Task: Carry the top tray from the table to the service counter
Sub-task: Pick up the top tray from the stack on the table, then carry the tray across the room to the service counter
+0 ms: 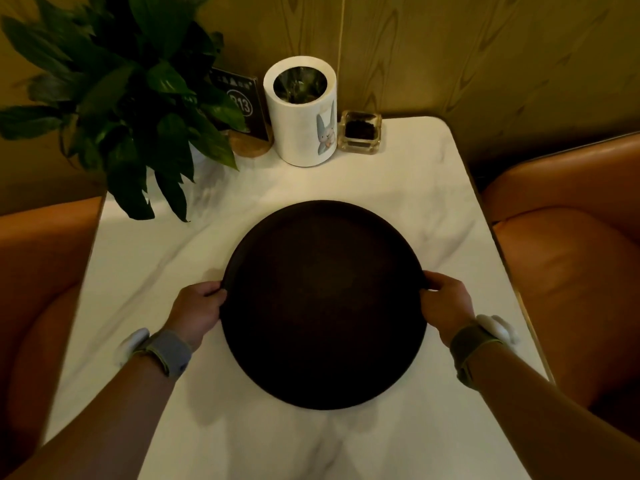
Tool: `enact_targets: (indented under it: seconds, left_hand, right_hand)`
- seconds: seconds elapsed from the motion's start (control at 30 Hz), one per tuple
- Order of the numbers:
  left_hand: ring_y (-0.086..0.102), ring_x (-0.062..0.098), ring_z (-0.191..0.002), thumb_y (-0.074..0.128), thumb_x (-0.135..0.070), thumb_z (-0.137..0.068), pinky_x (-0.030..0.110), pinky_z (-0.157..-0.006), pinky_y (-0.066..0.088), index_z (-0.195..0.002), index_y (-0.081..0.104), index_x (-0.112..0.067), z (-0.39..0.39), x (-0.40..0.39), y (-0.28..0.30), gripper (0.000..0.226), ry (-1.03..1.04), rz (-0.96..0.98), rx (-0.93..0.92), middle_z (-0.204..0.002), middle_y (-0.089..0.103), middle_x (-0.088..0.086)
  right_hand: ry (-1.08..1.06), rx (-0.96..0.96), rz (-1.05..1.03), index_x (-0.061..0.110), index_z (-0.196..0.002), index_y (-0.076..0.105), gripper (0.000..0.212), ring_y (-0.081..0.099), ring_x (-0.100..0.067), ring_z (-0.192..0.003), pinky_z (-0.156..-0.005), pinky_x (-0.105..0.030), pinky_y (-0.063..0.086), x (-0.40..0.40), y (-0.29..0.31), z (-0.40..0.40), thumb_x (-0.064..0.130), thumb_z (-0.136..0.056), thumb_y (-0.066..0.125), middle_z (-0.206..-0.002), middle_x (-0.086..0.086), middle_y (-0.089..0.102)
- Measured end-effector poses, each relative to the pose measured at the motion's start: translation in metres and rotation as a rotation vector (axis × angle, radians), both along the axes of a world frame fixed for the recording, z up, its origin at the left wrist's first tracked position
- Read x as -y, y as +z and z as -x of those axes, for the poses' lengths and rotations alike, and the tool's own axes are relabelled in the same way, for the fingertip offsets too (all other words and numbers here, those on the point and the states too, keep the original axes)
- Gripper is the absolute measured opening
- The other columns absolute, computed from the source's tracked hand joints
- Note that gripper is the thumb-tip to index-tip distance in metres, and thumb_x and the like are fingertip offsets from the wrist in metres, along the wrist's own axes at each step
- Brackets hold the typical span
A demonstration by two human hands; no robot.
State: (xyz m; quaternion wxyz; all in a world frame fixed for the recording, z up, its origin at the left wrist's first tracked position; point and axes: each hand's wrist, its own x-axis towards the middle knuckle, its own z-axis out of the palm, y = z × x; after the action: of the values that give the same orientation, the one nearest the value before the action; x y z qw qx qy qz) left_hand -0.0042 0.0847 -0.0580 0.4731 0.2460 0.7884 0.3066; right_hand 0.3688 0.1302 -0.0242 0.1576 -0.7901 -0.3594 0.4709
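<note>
Left seat: orange cushion beside the table; its outer part is cut off by the picture edge
Plant: dark green leaves at the far left corner of the table; they hang over the table edge; its pot is almost fully hidden behind the leaves
Number sign: dark card on a round wooden base; leaves cover its left part; only "313" can be read, the small line above is too blurred
Left hand: closed on the left rim of the tray; thumb on top of the rim, the fingers curl under and are not visible; a grey band with a white piece on the wrist
Tray: round and dark; in the middle of the marble table, on the near half; held at both sides; whether another tray lies under it, I cannot tell; whether it is lifted or resting is also not clear
White canister: upright behind the tray, well apart from it; a rabbit drawing on the side; the inside is shiny and its content is hard to make out
Glass dish: just beside the canister; something dark inside, not identifiable
Right hand: closed on the right rim of the tray; fingertips hidden under the edge; same kind of band on the wrist
Right seat: orange; cut off at the right
</note>
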Motion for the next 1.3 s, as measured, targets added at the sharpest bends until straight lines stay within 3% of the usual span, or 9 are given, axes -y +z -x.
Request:
enact_targets:
  seconds: [0.17,0.3,0.53,0.7,0.87,0.97,1.07,1.17,1.3]
  left_hand:
    - [0.063,0.030,-0.087,0.054,-0.004,-0.091,0.041,-0.085,0.051,-0.113,0.066,-0.002,0.000,0.001,0.010,0.025,0.021,-0.035,0.044,-0.097,0.067,0.016]
    - [0.059,0.026,-0.074,0.051,-0.002,-0.093,0.032,-0.067,0.050,-0.096,0.067,-0.003,0.003,0.002,0.029,0.016,0.029,-0.053,0.095,-0.083,0.064,0.014]
    - [0.050,0.026,-0.061,0.044,-0.005,-0.096,0.025,-0.045,0.050,-0.086,0.064,-0.005,0.013,0.006,0.073,0.022,-0.019,-0.092,0.158,-0.080,0.057,0.015]
    - [0.056,0.031,-0.082,0.044,-0.007,-0.097,0.033,-0.062,0.053,-0.100,0.065,0.000,0.027,0.016,0.118,0.023,-0.049,-0.139,0.160,-0.096,0.061,0.019]
    - [0.061,0.029,-0.098,0.042,-0.013,-0.099,0.040,-0.076,0.051,-0.089,0.063,-0.018,0.036,0.021,0.166,0.024,-0.006,-0.155,0.094,-0.103,0.068,0.010]
    - [0.060,0.032,-0.107,0.043,-0.015,-0.099,0.049,-0.091,0.049,-0.109,0.063,-0.011,0.047,0.024,0.198,0.023,-0.010,-0.174,0.084,-0.112,0.066,0.011]
    - [0.061,0.029,-0.096,0.046,-0.016,-0.098,0.042,-0.078,0.051,-0.120,0.059,-0.004,0.056,0.027,0.236,0.029,0.000,-0.239,0.064,-0.105,0.065,0.010]
    - [0.059,0.026,-0.082,0.047,-0.016,-0.097,0.036,-0.062,0.045,-0.110,0.062,-0.005,0.058,0.028,0.265,0.022,0.025,-0.308,0.042,-0.094,0.064,0.010]
    - [0.059,0.027,-0.081,0.047,-0.014,-0.097,0.035,-0.060,0.044,-0.095,0.064,-0.010,0.061,0.030,0.302,0.017,0.034,-0.374,0.048,-0.095,0.064,0.012]
  right_hand:
    - [-0.035,-0.026,-0.027,0.021,-0.127,0.064,0.045,0.062,-0.028,-0.111,-0.097,-0.041,0.050,0.004,0.001,0.000,0.001,-0.088,0.053,-0.123,-0.004,0.068]
    - [-0.053,-0.057,-0.069,0.021,-0.127,0.064,0.044,0.061,-0.027,-0.110,-0.089,-0.035,0.050,0.005,0.014,0.004,0.001,-0.090,0.052,-0.125,-0.004,0.067]
    - [-0.133,-0.089,-0.195,0.021,-0.125,0.066,0.044,0.059,-0.025,-0.117,-0.101,-0.043,0.048,0.006,0.049,0.017,0.002,-0.088,0.054,-0.124,-0.001,0.067]
    - [-0.160,-0.180,-0.297,0.015,-0.127,0.065,0.042,0.058,-0.025,-0.119,-0.105,-0.043,0.045,0.011,0.086,0.024,0.003,-0.088,0.056,-0.126,-0.002,0.066]
    - [-0.212,-0.320,-0.336,0.014,-0.132,0.060,0.042,0.059,-0.032,-0.116,-0.100,-0.051,0.049,0.018,0.125,0.035,-0.001,-0.093,0.051,-0.127,-0.007,0.062]
    - [-0.196,-0.391,-0.360,0.015,-0.134,0.058,0.044,0.058,-0.035,-0.118,-0.100,-0.056,0.047,0.022,0.150,0.041,-0.002,-0.095,0.047,-0.132,-0.008,0.060]
    - [-0.213,-0.470,-0.404,0.012,-0.136,0.055,0.045,0.056,-0.034,-0.121,-0.103,-0.055,0.044,0.025,0.183,0.047,-0.004,-0.095,0.045,-0.134,-0.010,0.058]
    - [-0.259,-0.553,-0.451,0.010,-0.134,0.056,0.041,0.058,-0.032,-0.118,-0.100,-0.048,0.048,0.027,0.209,0.053,-0.002,-0.096,0.047,-0.131,-0.013,0.060]
    - [-0.263,-0.634,-0.509,0.009,-0.131,0.057,0.038,0.060,-0.030,-0.115,-0.089,-0.041,0.051,0.029,0.243,0.058,0.001,-0.096,0.049,-0.124,-0.011,0.064]
